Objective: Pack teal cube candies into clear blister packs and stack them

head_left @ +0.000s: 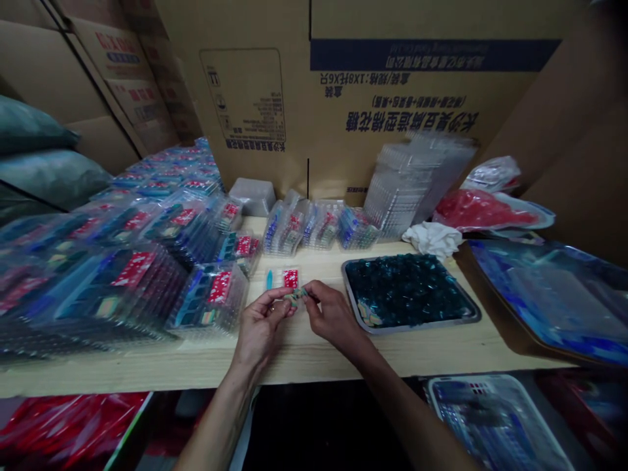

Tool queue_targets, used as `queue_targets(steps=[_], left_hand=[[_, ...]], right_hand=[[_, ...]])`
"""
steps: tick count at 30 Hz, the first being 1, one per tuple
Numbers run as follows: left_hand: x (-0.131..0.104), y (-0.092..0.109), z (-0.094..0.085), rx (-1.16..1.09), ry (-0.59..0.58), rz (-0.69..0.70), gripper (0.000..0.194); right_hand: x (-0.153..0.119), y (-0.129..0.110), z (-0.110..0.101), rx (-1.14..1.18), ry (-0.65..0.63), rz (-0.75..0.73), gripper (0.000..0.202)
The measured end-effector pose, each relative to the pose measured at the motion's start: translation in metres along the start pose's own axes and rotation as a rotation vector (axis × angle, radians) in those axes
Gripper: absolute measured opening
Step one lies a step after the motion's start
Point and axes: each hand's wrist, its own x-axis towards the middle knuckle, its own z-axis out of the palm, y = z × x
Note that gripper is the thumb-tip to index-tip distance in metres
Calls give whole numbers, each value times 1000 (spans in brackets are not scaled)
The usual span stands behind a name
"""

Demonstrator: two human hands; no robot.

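Both my hands meet over the middle of the table. My left hand pinches small green-and-pale pieces between thumb and fingers. From the other side, the fingertips of my right hand are closed at the same pieces. Just beyond the hands lies a clear plastic tray with a blue stick and a red packet with white marks. The hands partly cover this tray. Right of my right hand stands a metal tray heaped with dark teal shiny pieces; pale striped pieces lie in its near left corner.
Stacks of filled clear trays crowd the left side. Empty clear trays stand at the back, near a crumpled white cloth and a red bag. A blue-lined box sits right. A large carton walls the back.
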Motion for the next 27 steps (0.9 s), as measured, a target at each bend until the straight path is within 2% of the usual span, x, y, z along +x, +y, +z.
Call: queue_targets(steps=[3, 8, 18, 23, 27], left_hand=[[-1, -5, 4, -40, 13, -4, 43], [1, -6, 6, -93, 66, -85, 39], [4, -9, 7, -284, 7, -225, 29], [6, -11, 6, -310, -24, -247, 27], [4, -11, 8, -283, -62, -239, 27]], right_hand=[[-4, -5, 5, 49, -10, 22, 11], [-7, -6, 9, 77, -11, 45, 16], [-5, -2, 10, 75, -2, 184, 8], [-6, -7, 10, -33, 40, 185, 9], [-8, -13, 7, -166, 6, 164, 11]])
